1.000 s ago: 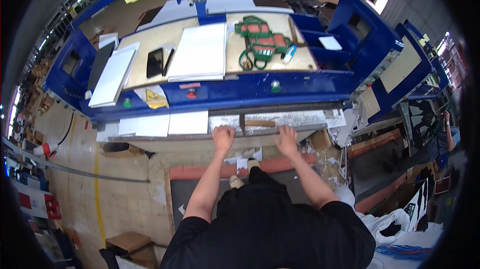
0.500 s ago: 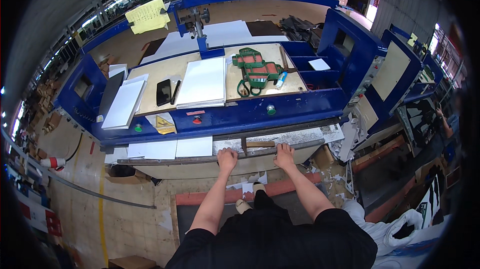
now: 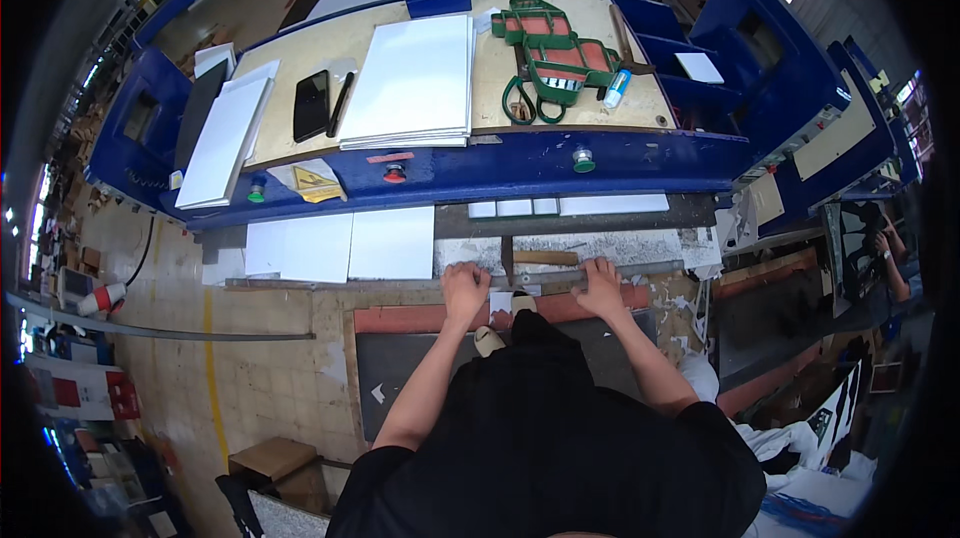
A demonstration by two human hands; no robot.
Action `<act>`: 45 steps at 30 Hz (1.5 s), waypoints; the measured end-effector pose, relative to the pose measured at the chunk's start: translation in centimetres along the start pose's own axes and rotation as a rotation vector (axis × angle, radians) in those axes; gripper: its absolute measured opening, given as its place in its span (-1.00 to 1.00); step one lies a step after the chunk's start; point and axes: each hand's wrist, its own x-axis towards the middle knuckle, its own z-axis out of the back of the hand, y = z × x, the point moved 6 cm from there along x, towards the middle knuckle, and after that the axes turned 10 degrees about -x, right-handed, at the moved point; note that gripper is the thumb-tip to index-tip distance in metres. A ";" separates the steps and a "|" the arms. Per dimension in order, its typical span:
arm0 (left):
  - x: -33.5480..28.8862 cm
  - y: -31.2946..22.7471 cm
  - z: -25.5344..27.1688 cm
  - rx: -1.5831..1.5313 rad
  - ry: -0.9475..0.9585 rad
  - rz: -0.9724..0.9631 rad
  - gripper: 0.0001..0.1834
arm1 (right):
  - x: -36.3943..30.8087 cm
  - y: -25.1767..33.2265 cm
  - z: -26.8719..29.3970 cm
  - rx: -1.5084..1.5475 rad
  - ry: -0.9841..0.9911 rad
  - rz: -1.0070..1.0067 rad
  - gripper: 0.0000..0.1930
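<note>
Large blue metal cutting machine (image 3: 560,163) with pale wooden top: spans the upper half of the view, red and green round buttons on its front face.

Grey metal front ledge (image 3: 640,248) of the machine: runs below the blue face, strewn with paper offcuts.

Stack of white rectangular sheets (image 3: 412,83): lies flat on the wooden top, centre.

Second stack of white sheets (image 3: 225,138): left of the first, on the machine's left wing.

White cut sheets (image 3: 345,246): laid side by side on the ledge, left of both hands.

Long grey metal bar (image 3: 545,278): lies crosswise along the near edge of the ledge, directly under both hands.

Green and red tool pouch (image 3: 545,50): on the wooden top, right of the centre stack.

Black flat phone (image 3: 311,105): on the wooden top, between the two stacks.

Left hand (image 3: 465,290): fingers curled down over the bar, gripping it.

Right hand (image 3: 603,285): likewise closed on the bar, set well apart from the left.
</note>
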 end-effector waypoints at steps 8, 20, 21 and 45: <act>5.1 -7.8 -0.6 -0.200 0.027 -0.222 -0.81 | 3.8 -0.4 0.7 0.230 0.128 -0.171 -0.54; 2.6 -8.2 -10.3 0.242 0.462 -0.270 -0.17 | 3.6 0.2 -7.3 -0.088 0.770 0.286 -0.45; 2.5 -8.0 -10.5 0.278 0.454 -0.266 -0.17 | 3.8 0.1 -7.7 -0.065 0.753 0.231 -0.44; 3.6 -6.6 -11.5 0.219 0.588 -0.241 -0.42 | 2.8 -1.9 -10.5 0.204 0.865 0.084 -0.45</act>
